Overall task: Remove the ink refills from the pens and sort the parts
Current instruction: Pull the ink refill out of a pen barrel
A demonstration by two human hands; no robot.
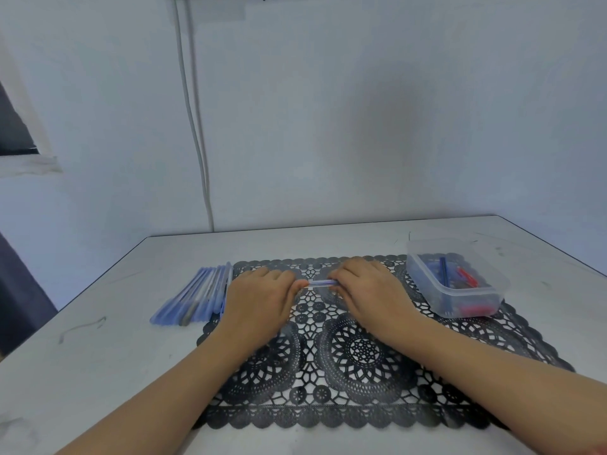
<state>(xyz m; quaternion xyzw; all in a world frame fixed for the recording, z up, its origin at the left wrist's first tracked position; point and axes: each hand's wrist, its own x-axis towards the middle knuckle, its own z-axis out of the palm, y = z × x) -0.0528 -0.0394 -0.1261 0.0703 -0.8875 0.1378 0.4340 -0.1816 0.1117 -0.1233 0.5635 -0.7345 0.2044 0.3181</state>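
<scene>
- The left hand [262,297] and right hand [368,290] each take one end of a clear plastic pen with a blue refill [323,283], held level just above the black lace-pattern placemat [361,356]. Each grip is narrow, with the fingers curled round the barrel ends.
- The refill appears to be inside the barrel, so I judge this pen not yet taken apart.
- A row of blue-tinted pens [197,295] lies side by side on the white worktop [115,372], just left of the placemat and close to the left hand. They look whole, so they are probably work left to do.
- A clear rectangular plastic tub [427,290] stands on the placemat's far right corner. It holds blue and red pieces, too small to tell apart.
- My estimate: some sorting is done, but most remains.
</scene>
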